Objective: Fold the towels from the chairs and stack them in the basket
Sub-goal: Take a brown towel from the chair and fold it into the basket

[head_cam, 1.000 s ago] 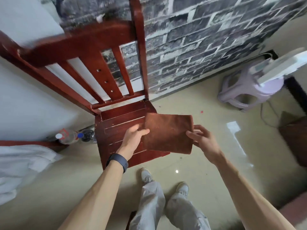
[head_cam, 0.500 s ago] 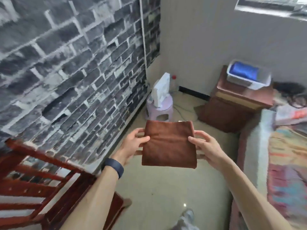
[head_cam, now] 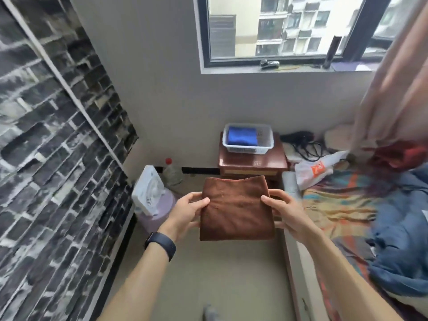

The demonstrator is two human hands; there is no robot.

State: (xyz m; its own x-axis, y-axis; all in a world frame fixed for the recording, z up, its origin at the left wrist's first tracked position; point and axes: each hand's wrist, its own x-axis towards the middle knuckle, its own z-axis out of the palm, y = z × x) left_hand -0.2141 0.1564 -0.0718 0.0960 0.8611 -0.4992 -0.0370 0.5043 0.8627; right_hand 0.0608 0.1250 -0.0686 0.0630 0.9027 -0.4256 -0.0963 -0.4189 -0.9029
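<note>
A folded brown towel (head_cam: 236, 212) is held flat in front of me at mid-frame. My left hand (head_cam: 185, 214) grips its left edge, thumb on top and fingers underneath. My right hand (head_cam: 284, 212) grips its right edge the same way. Straight ahead a white plastic basket (head_cam: 264, 148) sits on a low brown cabinet (head_cam: 252, 163) under the window. A folded blue towel (head_cam: 242, 135) lies in the basket's left part. The brown towel is well short of the basket and lower in the frame.
A white fan (head_cam: 148, 193) rests on a lilac stool (head_cam: 159, 216) by the left brick wall, with a bottle (head_cam: 171, 172) behind it. A bed with blankets (head_cam: 361, 216) and a plastic bag (head_cam: 317, 169) fills the right side. Bare floor runs between them.
My view has swung from the red chair past the brick wall and now faces the window and basket. Both hands have kept hold of the folded brown towel throughout.
</note>
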